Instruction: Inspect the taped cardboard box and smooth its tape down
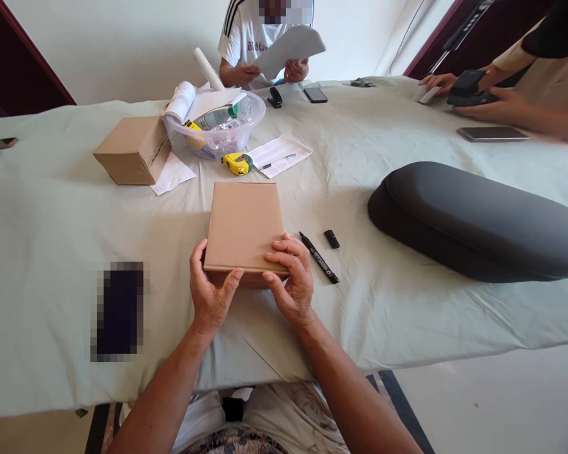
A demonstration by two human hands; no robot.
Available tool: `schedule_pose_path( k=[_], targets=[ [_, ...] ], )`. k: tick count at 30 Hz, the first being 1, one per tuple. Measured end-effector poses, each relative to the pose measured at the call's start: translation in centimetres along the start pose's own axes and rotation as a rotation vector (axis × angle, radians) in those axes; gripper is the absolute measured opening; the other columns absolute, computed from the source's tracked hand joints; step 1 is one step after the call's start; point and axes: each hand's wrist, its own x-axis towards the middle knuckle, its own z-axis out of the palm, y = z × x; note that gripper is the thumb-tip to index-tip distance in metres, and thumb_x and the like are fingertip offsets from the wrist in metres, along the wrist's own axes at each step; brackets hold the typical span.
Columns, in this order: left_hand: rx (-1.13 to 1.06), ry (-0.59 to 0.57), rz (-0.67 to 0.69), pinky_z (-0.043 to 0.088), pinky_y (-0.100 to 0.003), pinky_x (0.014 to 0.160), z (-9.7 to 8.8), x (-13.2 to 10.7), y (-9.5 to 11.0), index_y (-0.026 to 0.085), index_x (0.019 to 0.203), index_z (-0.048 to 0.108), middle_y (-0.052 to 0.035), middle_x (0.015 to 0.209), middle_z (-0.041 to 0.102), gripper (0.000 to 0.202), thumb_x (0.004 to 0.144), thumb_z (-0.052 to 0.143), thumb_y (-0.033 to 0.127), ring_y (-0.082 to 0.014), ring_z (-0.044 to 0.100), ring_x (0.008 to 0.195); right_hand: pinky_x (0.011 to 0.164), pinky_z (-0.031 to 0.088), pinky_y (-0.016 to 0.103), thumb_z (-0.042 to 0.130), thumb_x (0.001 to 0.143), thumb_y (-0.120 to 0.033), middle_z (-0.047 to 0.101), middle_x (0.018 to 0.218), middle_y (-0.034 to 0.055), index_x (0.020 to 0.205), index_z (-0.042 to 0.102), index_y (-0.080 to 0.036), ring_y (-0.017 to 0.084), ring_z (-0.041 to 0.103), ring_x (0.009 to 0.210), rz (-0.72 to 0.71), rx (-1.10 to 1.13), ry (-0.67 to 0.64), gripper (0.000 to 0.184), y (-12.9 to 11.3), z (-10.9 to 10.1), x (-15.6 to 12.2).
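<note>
A flat brown cardboard box (pixel 245 224) lies on the pale green cloth-covered table (pixel 52 239) in front of me. My left hand (pixel 211 293) grips its near left corner, thumb on the front edge. My right hand (pixel 291 277) holds the near right corner, fingers curled over the top. A black marker (pixel 319 257) lies uncapped just right of my right hand, its cap (pixel 332 239) a little beyond it.
A second cardboard box (pixel 133 150), a clear bowl (pixel 220 123) of supplies, a yellow tape measure (pixel 237 163) and printed papers (pixel 279 155) sit farther back. A dark grey cushion (pixel 478 217) lies right. A phone (pixel 120 311) rests left. One person opposite holds paper; another's hands are at far right.
</note>
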Motion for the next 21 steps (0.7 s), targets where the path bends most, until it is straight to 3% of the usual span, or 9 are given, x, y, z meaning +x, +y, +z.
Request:
schedule_pose_path(
  k=[21],
  targets=[
    [-0.002,-0.002,-0.010,0.048,-0.043,0.107,-0.03,0.07,0.12,0.021,0.142,0.042,-0.0163,0.141,0.054,0.085,0.075,0.076,0.061,-0.0310,0.056,0.130,0.112,0.044,0.062,0.062,0.094,-0.036,0.061,0.117,0.0085,0.109,0.065,-0.027,0.033,0.053,0.129,0.003,0.009,0.004,0.017,-0.03,0.04,0.08]
  ],
)
